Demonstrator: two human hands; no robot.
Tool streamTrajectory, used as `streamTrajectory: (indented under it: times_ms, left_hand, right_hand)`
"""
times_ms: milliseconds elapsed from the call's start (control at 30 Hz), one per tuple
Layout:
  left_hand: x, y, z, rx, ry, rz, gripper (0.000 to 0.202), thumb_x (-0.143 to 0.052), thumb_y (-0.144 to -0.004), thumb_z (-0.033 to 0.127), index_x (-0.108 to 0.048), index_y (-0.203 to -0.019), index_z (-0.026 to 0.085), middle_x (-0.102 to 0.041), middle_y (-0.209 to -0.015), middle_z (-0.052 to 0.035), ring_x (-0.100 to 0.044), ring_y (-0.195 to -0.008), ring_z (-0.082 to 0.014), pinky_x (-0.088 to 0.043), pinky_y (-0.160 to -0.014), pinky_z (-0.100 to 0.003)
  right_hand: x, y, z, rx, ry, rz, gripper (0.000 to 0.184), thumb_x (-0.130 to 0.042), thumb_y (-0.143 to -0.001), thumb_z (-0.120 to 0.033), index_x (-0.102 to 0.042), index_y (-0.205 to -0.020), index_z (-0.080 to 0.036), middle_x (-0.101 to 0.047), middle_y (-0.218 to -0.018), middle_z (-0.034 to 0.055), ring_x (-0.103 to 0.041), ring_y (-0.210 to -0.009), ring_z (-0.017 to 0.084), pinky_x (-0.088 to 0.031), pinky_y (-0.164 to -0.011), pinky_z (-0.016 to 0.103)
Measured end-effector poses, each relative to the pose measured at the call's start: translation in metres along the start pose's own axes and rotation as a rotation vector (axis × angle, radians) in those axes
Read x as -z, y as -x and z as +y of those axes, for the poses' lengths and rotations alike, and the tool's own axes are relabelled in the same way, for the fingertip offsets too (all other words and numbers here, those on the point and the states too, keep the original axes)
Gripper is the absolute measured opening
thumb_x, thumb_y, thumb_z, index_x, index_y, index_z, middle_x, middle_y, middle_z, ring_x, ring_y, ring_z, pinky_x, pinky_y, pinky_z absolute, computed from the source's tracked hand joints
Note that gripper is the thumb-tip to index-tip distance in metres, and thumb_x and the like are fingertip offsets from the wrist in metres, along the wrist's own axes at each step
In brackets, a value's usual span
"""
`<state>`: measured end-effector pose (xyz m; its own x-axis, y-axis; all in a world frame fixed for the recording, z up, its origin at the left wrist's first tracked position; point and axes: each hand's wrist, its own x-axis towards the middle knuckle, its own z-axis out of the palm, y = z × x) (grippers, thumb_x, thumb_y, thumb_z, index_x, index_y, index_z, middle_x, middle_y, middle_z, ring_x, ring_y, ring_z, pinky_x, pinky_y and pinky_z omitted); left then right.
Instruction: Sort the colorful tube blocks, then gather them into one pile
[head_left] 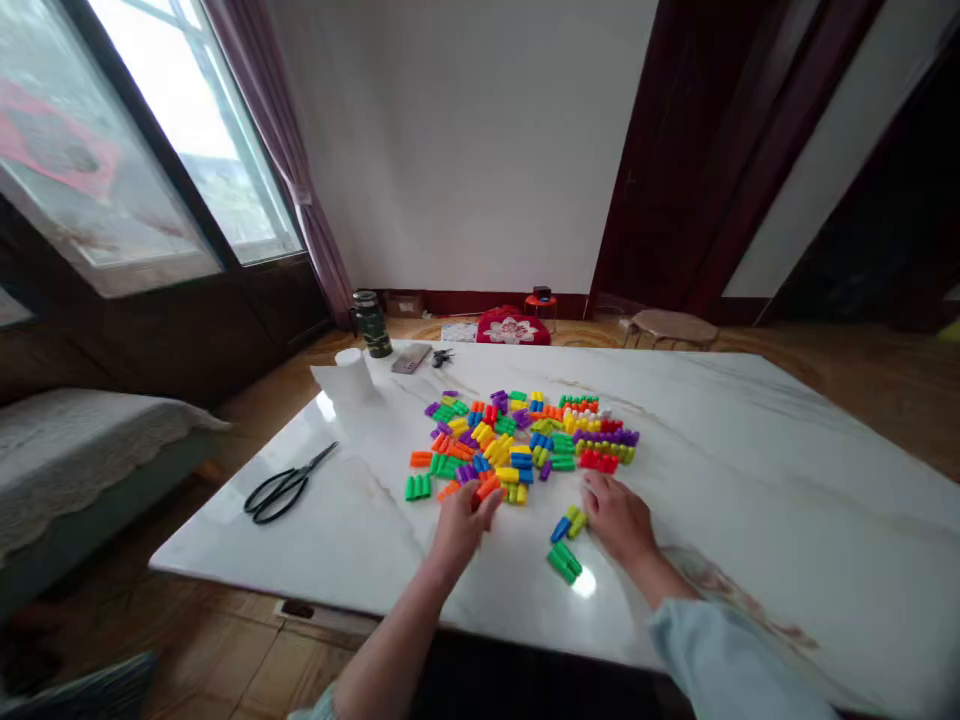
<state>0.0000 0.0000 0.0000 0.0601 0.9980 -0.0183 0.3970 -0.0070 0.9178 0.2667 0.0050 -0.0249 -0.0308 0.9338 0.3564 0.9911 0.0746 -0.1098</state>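
A: What lies closest to the surface's near edge?

B: A green block on the marble-patterned table; just beyond it, a blue-and-lime pair of blocks; all look like ridged plastic, so I judge them light, stiff and hard to break.

A: And the hands?

B: The left hand appears to pinch an orange block between thumb and fingers, at the near side of the block pile; the right hand has its fingers curled just beside the red blocks; I cannot tell whether it grips any.

A: Where is the best hold?

B: Across a block's two sides, thumb against fingers; the grooves should give purchase, though smooth plastic on a glossy surface may slide if nudged.

A: How much room is there?

B: Little inside the pile, mid-surface, where pieces touch; the coloured rows at its right stand close together, so a sideways sweep could knock them; wider room runs on to the right edge; towards the left edge, the black-handled scissors limit it.

A: And farther off?

B: A white paper roll by the left edge; then a phone and keys near the far edge; a camouflage flask at the far left corner.
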Motion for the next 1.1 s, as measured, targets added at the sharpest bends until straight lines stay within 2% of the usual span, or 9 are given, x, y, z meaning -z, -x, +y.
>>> streamTrajectory:
  times_ms: [100,233,367,467,700,767,867,967,1100]
  left_hand:
    - [0.002,-0.002,0.001,-0.071,-0.143,0.005,0.038,-0.053,-0.083,0.054,-0.048,-0.067,0.020,-0.048,-0.050,0.0049,-0.043,-0.046,-0.0098,-0.026,-0.047,-0.021]
    - [0.007,-0.006,0.004,-0.147,-0.301,0.021,0.032,-0.055,-0.083,0.044,-0.059,-0.068,0.017,-0.051,-0.054,0.0029,-0.044,-0.053,-0.0107,-0.025,-0.052,-0.023]
    - [0.009,-0.006,0.005,-0.119,-0.226,-0.001,0.021,-0.058,-0.078,0.032,-0.070,-0.081,0.014,-0.054,-0.059,0.0021,-0.047,-0.056,-0.0112,-0.030,-0.054,-0.023]
    - [0.008,-0.003,0.004,-0.061,-0.111,0.003,0.026,-0.059,-0.074,0.026,-0.072,-0.092,0.012,-0.057,-0.063,0.0014,-0.049,-0.057,-0.0114,-0.036,-0.056,-0.023]
    - [0.008,-0.002,0.001,-0.135,-0.118,0.097,0.026,-0.058,-0.077,0.027,-0.073,-0.093,0.012,-0.055,-0.060,0.0010,-0.048,-0.056,-0.0118,-0.039,-0.055,-0.023]
    - [0.008,-0.002,0.000,-0.208,-0.149,0.120,0.028,-0.057,-0.078,0.024,-0.072,-0.099,0.013,-0.061,-0.070,-0.0021,-0.055,-0.062,-0.0134,-0.045,-0.061,-0.025]
    - [0.007,0.000,-0.001,-0.360,-0.183,0.155,0.041,-0.057,-0.080,0.020,-0.064,-0.120,0.018,-0.066,-0.104,-0.0087,-0.063,-0.087,-0.0183,-0.052,-0.079,-0.032]
    - [0.006,0.007,-0.003,-0.453,-0.269,0.146,0.048,-0.061,-0.082,0.023,-0.058,-0.129,0.025,-0.059,-0.127,-0.0103,-0.058,-0.113,-0.0240,-0.050,-0.095,-0.041]
    - [0.004,0.017,-0.007,-0.539,-0.473,0.092,0.052,-0.070,-0.078,0.031,-0.059,-0.129,0.032,-0.053,-0.140,-0.0078,-0.044,-0.133,-0.0316,-0.039,-0.108,-0.054]
  right_hand:
    - [-0.001,-0.001,-0.001,0.002,-0.010,0.010,0.022,-0.049,-0.093,-0.019,-0.063,-0.110,-0.020,-0.071,-0.107,0.0050,-0.067,-0.093,0.020,-0.045,-0.075,0.028]
    - [0.000,-0.001,0.000,0.013,-0.024,0.021,0.021,-0.049,-0.092,-0.018,-0.063,-0.107,-0.019,-0.071,-0.105,0.0051,-0.067,-0.093,0.020,-0.045,-0.075,0.027]
    - [0.001,-0.001,0.001,0.022,-0.022,0.032,0.020,-0.049,-0.090,-0.016,-0.063,-0.104,-0.019,-0.072,-0.104,0.0055,-0.067,-0.092,0.019,-0.044,-0.074,0.027]
    - [0.001,-0.001,0.000,0.022,-0.015,0.039,0.020,-0.050,-0.090,-0.017,-0.063,-0.104,-0.019,-0.072,-0.104,0.0055,-0.067,-0.091,0.019,-0.044,-0.074,0.026]
    - [0.001,-0.001,0.000,0.019,-0.014,0.049,0.020,-0.049,-0.090,-0.018,-0.063,-0.105,-0.019,-0.072,-0.103,0.0054,-0.067,-0.090,0.019,-0.044,-0.074,0.026]
    - [0.001,-0.001,0.000,0.018,-0.017,0.049,0.020,-0.049,-0.090,-0.018,-0.063,-0.105,-0.019,-0.072,-0.103,0.0052,-0.067,-0.091,0.019,-0.043,-0.074,0.026]
    - [0.002,-0.001,0.000,0.015,-0.019,0.047,0.019,-0.049,-0.090,-0.018,-0.063,-0.104,-0.019,-0.072,-0.103,0.0051,-0.066,-0.091,0.018,-0.043,-0.074,0.026]
    - [0.002,-0.001,0.000,0.013,-0.019,0.040,0.019,-0.049,-0.091,-0.018,-0.063,-0.104,-0.020,-0.072,-0.102,0.0052,-0.066,-0.090,0.018,-0.043,-0.072,0.026]
    - [0.002,-0.002,-0.001,0.010,-0.010,0.035,0.018,-0.050,-0.090,-0.018,-0.063,-0.102,-0.020,-0.072,-0.101,0.0047,-0.066,-0.089,0.018,-0.043,-0.071,0.026]
